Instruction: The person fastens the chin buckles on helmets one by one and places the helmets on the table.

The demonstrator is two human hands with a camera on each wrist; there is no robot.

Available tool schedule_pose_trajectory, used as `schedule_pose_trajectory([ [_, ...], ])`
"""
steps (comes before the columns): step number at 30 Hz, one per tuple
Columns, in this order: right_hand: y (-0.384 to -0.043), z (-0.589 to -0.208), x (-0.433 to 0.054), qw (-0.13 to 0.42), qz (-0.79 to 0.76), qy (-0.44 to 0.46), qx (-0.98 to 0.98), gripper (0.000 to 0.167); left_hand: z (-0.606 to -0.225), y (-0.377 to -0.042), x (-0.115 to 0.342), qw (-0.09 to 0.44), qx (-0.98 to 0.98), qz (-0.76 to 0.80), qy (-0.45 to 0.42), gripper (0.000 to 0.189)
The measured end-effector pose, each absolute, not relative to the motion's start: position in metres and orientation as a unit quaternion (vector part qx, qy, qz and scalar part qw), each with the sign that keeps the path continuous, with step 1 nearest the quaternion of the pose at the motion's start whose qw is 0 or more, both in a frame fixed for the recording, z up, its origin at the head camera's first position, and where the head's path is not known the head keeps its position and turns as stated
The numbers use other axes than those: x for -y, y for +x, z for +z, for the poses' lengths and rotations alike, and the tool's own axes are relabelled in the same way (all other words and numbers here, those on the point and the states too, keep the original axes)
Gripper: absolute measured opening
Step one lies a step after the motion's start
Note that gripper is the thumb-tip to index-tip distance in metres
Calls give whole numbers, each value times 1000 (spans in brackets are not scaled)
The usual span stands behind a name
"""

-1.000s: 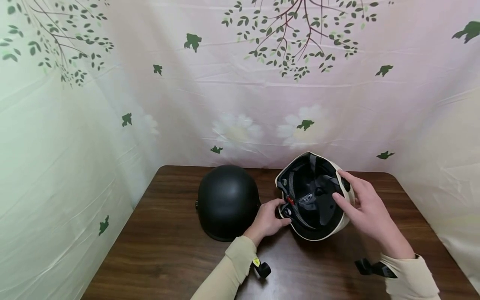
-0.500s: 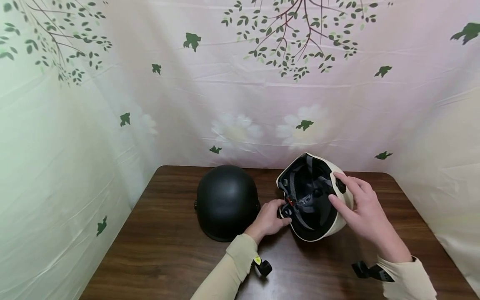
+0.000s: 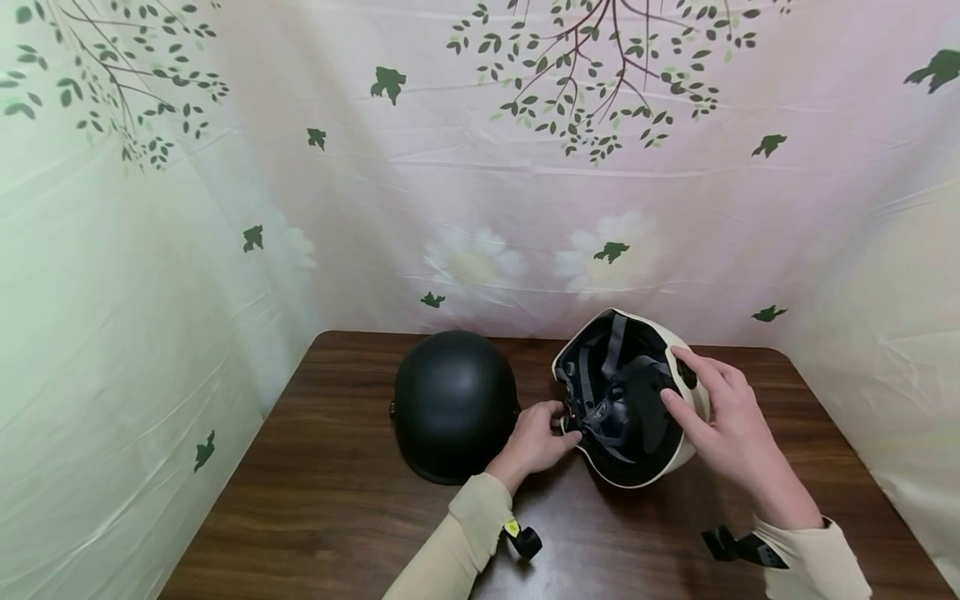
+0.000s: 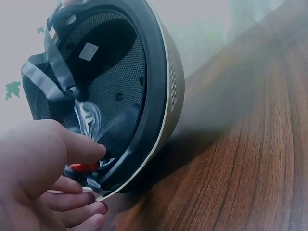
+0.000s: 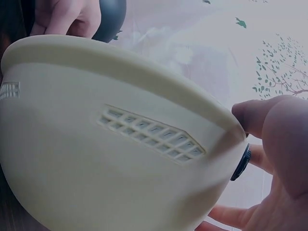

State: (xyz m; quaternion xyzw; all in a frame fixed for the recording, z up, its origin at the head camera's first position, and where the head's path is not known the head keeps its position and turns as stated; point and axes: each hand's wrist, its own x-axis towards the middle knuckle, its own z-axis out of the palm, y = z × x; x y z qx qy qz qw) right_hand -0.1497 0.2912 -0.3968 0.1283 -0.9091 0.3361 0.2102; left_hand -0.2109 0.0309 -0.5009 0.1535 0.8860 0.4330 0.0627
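A cream helmet (image 3: pixel 693 446) lies tilted on the table, its dark padded inside facing up and toward the left. My left hand (image 3: pixel 537 439) grips its left rim; in the left wrist view the thumb is inside, beside a red buckle piece (image 4: pixel 83 168), and the other fingers are below the rim. Grey chin straps (image 4: pixel 48 82) hang loose inside the shell. My right hand (image 3: pixel 729 425) holds the right rim near a round black fitting (image 5: pixel 241 162), thumb over the edge and fingers round the outside. A black helmet (image 3: pixel 453 404) sits dome up, close to my left hand.
Both helmets stand on a dark wooden table (image 3: pixel 300 500) with rounded far corners. A patterned cloth backdrop (image 3: pixel 480 183) rises behind the table and along both sides.
The straps inside the cream helmet have shifted, with one now slanting across its upper part. The helmet has turned slightly and my right hand has moved a little with it. The black helmet stays put.
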Motion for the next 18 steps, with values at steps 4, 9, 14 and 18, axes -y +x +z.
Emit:
schedule_pose_trajectory([
  [4,-149,-397,-291,212,337,121,909,60,-499,-210,-30,53,-880,446,154,51],
  [9,-149,-397,-291,210,336,119,910,60,-489,-207,-32,-12,-891,421,168,53],
  [14,-148,-397,-292,208,336,120,911,60,-470,-201,-38,-80,-875,447,169,53],
  [18,-148,-397,-291,210,338,119,910,59,-453,-198,-46,-124,-838,493,199,44],
])
